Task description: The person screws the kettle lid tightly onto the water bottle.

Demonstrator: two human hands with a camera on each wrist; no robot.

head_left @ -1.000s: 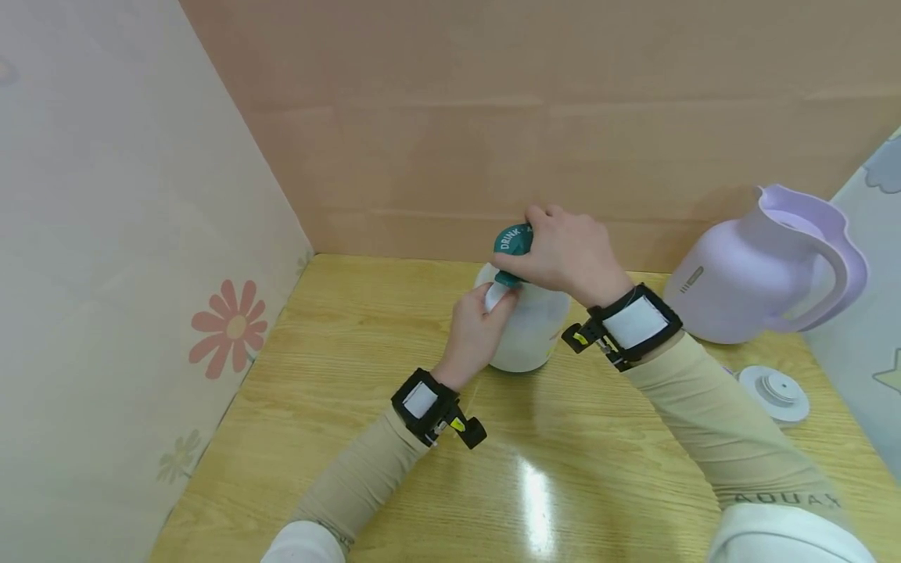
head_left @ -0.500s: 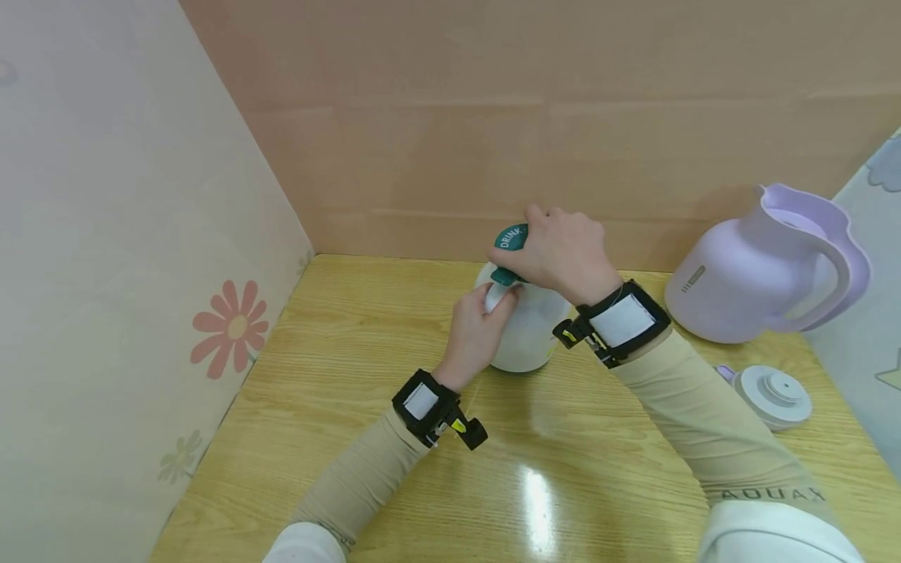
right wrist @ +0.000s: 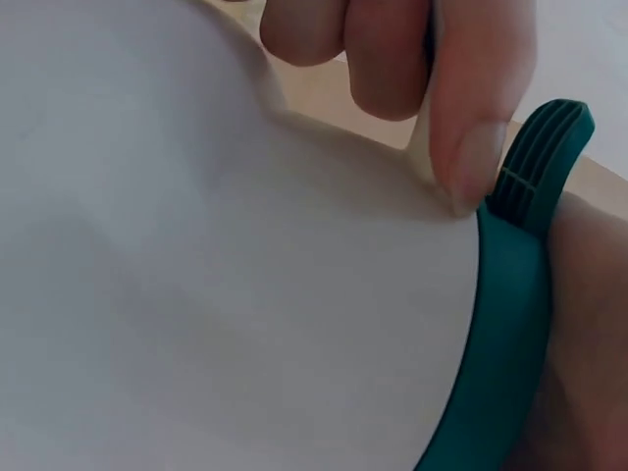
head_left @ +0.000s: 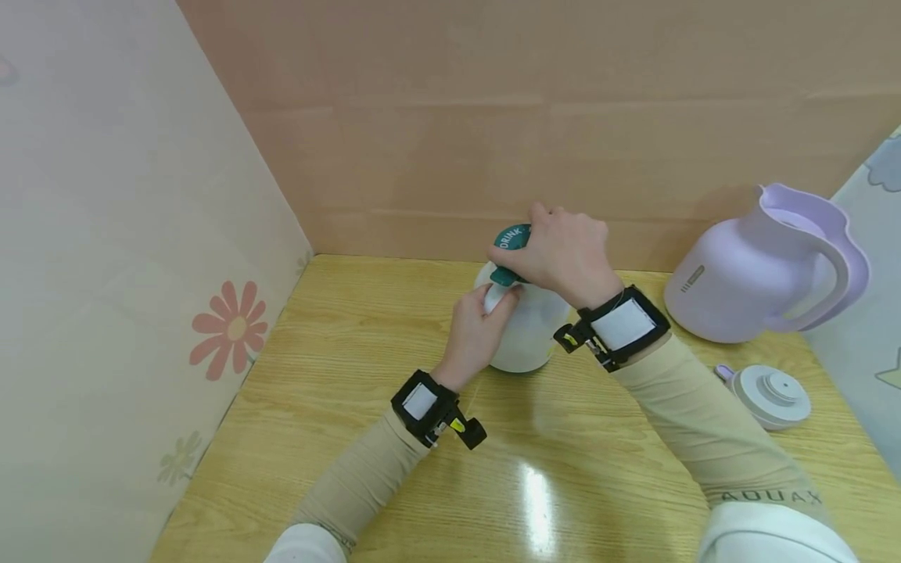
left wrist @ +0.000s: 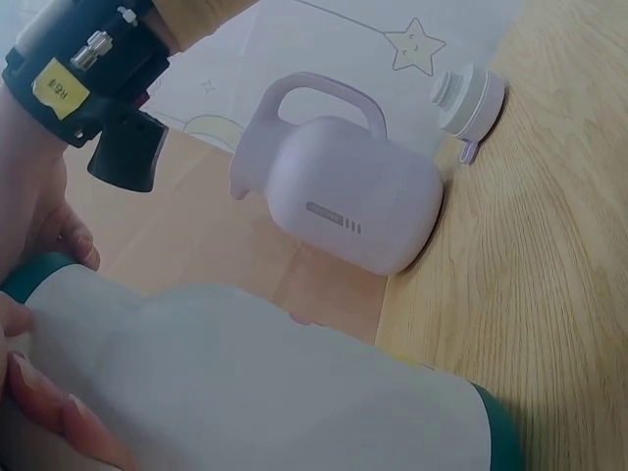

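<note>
White bottle, upright at the table's far centre. The right hand grips its teal lid, rotated slightly from a second ago, apparently mid-twist; the left hand clasps the body. Lilac jug and its loose stopper stand right.

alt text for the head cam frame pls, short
A person's right hand grips the teal lid of a white bottle while the left hand holds its side, on a wooden table. A lilac jug and its separate lid sit to the right.
</note>
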